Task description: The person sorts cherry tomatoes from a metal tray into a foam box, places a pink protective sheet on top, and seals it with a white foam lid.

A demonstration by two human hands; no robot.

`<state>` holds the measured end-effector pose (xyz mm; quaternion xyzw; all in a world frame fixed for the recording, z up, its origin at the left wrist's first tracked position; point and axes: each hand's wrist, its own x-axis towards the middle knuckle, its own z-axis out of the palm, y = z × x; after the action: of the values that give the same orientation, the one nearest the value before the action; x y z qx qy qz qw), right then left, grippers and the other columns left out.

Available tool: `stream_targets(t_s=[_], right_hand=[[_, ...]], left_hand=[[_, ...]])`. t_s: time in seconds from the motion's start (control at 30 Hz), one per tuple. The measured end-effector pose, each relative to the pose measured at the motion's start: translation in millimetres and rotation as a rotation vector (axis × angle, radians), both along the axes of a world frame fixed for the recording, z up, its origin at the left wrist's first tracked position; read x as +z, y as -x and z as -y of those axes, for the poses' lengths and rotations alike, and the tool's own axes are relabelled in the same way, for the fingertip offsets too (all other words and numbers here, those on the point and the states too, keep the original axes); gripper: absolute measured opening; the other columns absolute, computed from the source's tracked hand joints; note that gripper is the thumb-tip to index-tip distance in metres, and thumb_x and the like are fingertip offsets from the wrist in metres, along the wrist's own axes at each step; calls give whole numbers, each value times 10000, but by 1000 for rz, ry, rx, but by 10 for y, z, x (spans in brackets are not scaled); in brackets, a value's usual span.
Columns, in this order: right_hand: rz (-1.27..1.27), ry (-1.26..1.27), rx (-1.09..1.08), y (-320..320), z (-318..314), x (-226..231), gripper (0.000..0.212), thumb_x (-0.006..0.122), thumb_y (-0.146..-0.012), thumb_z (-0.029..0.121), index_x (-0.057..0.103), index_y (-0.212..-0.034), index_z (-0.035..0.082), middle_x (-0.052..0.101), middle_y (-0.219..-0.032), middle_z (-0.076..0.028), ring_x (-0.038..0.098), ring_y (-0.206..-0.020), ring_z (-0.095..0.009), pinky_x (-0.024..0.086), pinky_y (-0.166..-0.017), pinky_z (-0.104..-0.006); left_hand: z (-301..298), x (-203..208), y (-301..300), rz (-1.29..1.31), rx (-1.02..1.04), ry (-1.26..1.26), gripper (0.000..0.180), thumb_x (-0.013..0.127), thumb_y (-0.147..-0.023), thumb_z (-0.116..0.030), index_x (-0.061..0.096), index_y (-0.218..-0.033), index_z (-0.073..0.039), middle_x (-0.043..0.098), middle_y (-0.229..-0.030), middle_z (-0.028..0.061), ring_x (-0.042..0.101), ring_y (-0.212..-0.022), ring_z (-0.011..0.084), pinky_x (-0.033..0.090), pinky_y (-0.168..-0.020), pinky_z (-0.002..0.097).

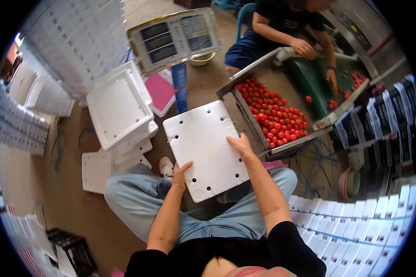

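Observation:
A white foam box lid (203,147) with small dark holes along its edges lies face up in front of me, above my lap. My left hand (181,174) grips its near left edge, the thumb resting on top. On the far right edge my right hand (239,144) holds it too, with the thumb on the surface and the other fingers hidden at the side or beneath. Whether a box sits under the lid cannot be seen. Just right of it, a sorting tray (259,147) holds many small red tomatoes (277,115).
Beyond the lid stands a scale display (175,39) on a blue post (179,87). Stacked foam lids (120,106) lie at the left. Across the tray a person's hands (330,79) work over a green chute (307,83). White foam boxes (356,226) fill the lower right; a black crate (71,251) stands lower left.

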<state>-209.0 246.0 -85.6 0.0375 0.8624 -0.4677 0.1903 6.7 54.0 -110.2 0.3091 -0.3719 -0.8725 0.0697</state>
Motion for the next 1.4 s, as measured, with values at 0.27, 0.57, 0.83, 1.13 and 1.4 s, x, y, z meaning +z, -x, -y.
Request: stream_targets(t_s=[0.27, 0.57, 0.83, 1.13, 1.4], right_hand=[[-4, 92, 330, -615, 75, 1060, 369, 704, -922, 261, 585, -1118, -29, 647, -983, -104, 620, -823, -175, 511, -700, -306], [-23, 541, 989, -1350, 732, 2434, 612, 472, -1036, 411, 371, -1470, -8, 431, -1484, -184, 454, -1357, -326, 343, -1140, -439], [163, 473, 1200, -1704, 1289, 2273, 569, 485, -1038, 343, 388, -1455, -32, 515, -1372, -220, 509, -1301, -311, 363, -1150, -410], [252, 372, 1031, -1133, 1042, 1915, 494, 512, -1040, 297, 452, -1424, -6, 559, -1333, -172, 553, -1246, -270, 406, -1100, -368], [285, 475, 880, -1421, 1062, 1877, 453, 563, -1005, 229, 488, -1364, -37, 617, -1235, -180, 623, -1140, -275, 481, -1022, -384]], left_hand=[[171, 655, -959, -122, 97, -215, 1003, 781, -712, -163, 210, -1536, -132, 467, -1349, 183, 531, -1215, 292, 480, -995, 461], [131, 1601, -2682, -363, 535, -119, 651, 642, -747, -239, 496, -1342, -17, 606, -1184, 156, 602, -1071, 267, 489, -964, 408], [-43, 1234, -5255, -36, 1466, 106, 706, 642, -760, -472, 534, -1287, -16, 633, -1158, 153, 615, -1054, 298, 505, -922, 430], [-1492, 432, -7391, -174, 2207, 300, 530, 557, -823, -399, 581, -1195, -22, 645, -1134, 138, 615, -1049, 346, 496, -952, 512], [-3074, -406, -7971, 499, 2039, -581, 655, 666, -849, -362, 497, -1385, -25, 512, -1412, 160, 522, -1228, 353, 394, -1054, 490]])
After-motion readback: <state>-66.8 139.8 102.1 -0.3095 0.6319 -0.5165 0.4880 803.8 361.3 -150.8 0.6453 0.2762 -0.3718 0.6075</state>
